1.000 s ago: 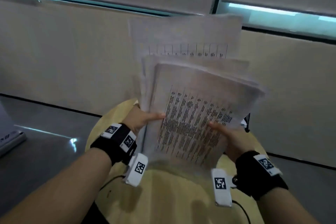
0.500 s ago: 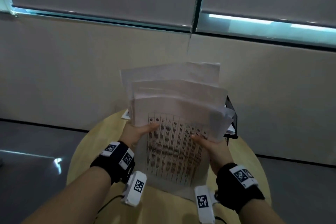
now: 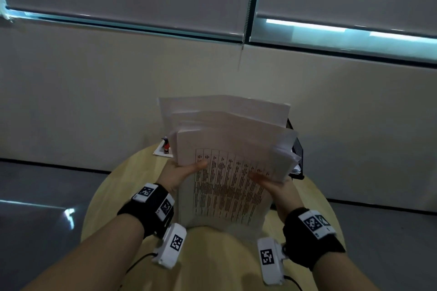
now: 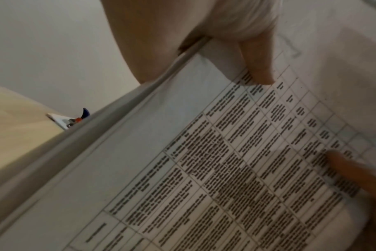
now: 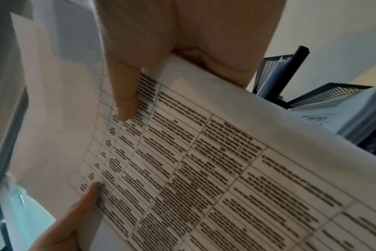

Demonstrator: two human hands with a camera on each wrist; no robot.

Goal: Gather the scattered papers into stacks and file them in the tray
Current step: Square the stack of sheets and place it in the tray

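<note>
I had lowered the paper stack (image 3: 227, 172) toward the bench (image 3: 212, 255), both hands' grip holding it, near the tray (image 3: 296, 149).

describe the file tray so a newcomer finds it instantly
Start at the round wooden table. At its far right edge, half hidden behind the paper stack that both hands hold, stands the tray. It is the only black wire-mesh thing, already holding sheets.
</note>
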